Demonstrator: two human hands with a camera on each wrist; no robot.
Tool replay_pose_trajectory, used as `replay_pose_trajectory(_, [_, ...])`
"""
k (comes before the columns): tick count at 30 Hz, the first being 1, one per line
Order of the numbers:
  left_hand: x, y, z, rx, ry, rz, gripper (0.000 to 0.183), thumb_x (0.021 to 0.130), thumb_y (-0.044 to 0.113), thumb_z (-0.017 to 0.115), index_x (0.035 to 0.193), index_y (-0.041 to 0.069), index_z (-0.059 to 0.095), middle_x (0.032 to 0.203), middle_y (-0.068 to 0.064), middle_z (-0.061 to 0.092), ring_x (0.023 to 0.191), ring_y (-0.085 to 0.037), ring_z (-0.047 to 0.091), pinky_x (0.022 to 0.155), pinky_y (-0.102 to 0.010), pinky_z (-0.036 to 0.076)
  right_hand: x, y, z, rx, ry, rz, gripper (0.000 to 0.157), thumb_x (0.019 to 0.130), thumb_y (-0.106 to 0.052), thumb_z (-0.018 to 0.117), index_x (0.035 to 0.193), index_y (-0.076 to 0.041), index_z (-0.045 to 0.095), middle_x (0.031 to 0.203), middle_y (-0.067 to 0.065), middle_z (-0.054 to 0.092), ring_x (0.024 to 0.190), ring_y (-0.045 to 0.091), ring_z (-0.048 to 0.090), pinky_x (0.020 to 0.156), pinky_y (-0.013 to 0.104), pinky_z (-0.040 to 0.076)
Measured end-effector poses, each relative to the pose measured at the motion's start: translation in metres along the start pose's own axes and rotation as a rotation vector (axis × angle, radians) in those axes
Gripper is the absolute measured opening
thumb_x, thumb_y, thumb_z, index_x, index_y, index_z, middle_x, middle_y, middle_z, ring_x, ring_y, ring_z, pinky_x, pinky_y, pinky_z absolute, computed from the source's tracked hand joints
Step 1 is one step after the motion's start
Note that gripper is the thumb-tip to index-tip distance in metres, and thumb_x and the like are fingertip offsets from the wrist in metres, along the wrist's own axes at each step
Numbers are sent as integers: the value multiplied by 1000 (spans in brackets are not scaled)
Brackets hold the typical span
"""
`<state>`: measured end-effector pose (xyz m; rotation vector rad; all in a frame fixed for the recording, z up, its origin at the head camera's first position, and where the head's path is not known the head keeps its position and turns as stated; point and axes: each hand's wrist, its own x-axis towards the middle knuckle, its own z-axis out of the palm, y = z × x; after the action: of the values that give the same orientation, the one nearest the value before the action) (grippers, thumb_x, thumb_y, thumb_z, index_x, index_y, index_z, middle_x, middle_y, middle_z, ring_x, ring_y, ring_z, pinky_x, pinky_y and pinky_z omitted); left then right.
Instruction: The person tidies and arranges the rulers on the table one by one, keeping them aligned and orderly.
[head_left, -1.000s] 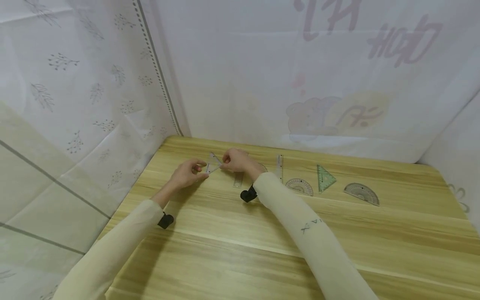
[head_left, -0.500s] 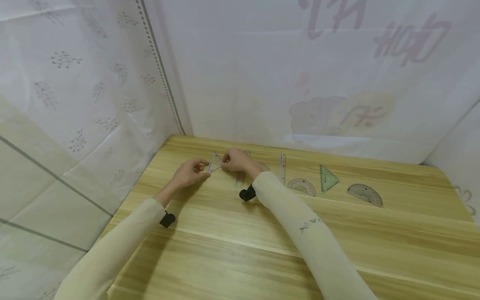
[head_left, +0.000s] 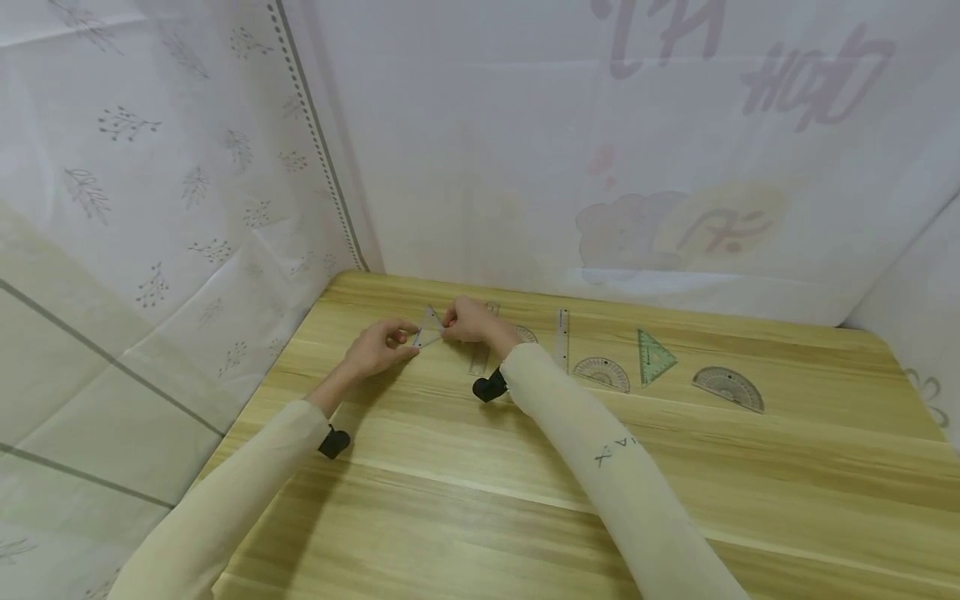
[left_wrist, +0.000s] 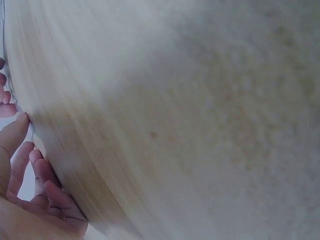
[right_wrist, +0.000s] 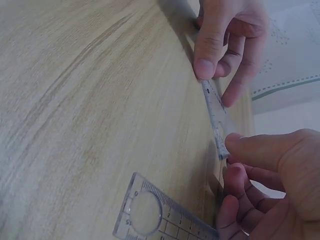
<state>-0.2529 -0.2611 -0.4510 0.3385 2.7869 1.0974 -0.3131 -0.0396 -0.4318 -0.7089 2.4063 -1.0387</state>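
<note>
A clear set square [head_left: 430, 338] is between both hands at the table's back left. My right hand [head_left: 469, 321] pinches its right corner between thumb and fingers. From the left side, the thumb and fingertips of my left hand [head_left: 377, 346] grip it at two corners. The right wrist view shows the marked edge of the set square tilted up, with the right thumb at the near end and the left thumb at the far one. In the left wrist view my left hand [left_wrist: 37, 200] fills the lower left corner, and the set square is mostly hidden.
A clear ruler [head_left: 479, 361] lies under the right hand, beside a partly covered protractor [head_left: 527, 334]. Further right lie another ruler [head_left: 562, 337], a clear protractor [head_left: 602, 375], a green set square [head_left: 655, 361] and a grey protractor [head_left: 727, 388]. White curtains hang behind and left of the table.
Both hands keep their places on the set square, which has turned slightly between the fingers. The head view has shifted a little.
</note>
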Motion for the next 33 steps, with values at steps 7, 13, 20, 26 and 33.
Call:
replay_pose_trajectory(7, [1, 2, 0, -80, 4, -15, 41, 92, 3, 76, 129, -7, 62, 99, -15, 60, 86, -28, 61, 68, -29, 48, 5, -1, 3, 49, -12, 8, 32, 97, 2, 66, 72, -4, 47, 61, 0, 33, 50, 9, 30, 51, 24, 28])
replay_pose_trajectory(13, [2, 3, 0, -138, 11, -49, 43, 90, -1, 77, 128, -11, 61, 95, -14, 59, 78, -22, 54, 62, -22, 44, 3, -2, 2, 114, -21, 9, 10, 95, 4, 67, 86, 5, 63, 67, 1, 42, 51, 8, 34, 51, 23, 30])
replay_pose_trajectory(20, [3, 3, 1, -170, 8, -84, 42, 89, -3, 77, 126, -13, 59, 99, -14, 56, 84, -23, 52, 67, -23, 44, 0, -1, 1, 125, -44, 27, 26, 92, -5, 75, 114, 9, 68, 71, -1, 46, 56, 9, 38, 56, 23, 35])
replay_pose_trajectory(26, [3, 5, 2, -179, 6, -99, 41, 89, -2, 77, 125, -13, 59, 98, -13, 55, 86, -24, 51, 71, -26, 44, -3, -2, 1, 144, -49, 49, 41, 90, -10, 80, 124, 6, 64, 90, 4, 54, 75, 15, 47, 67, 26, 42])
replay_pose_trajectory(33, [0, 7, 2, -243, -6, -107, 42, 91, -5, 74, 127, -15, 56, 101, -15, 54, 88, -24, 52, 74, -22, 48, -6, -1, 2, 168, -13, 63, 38, 92, -12, 78, 124, 6, 67, 111, 11, 64, 84, 18, 51, 74, 28, 46])
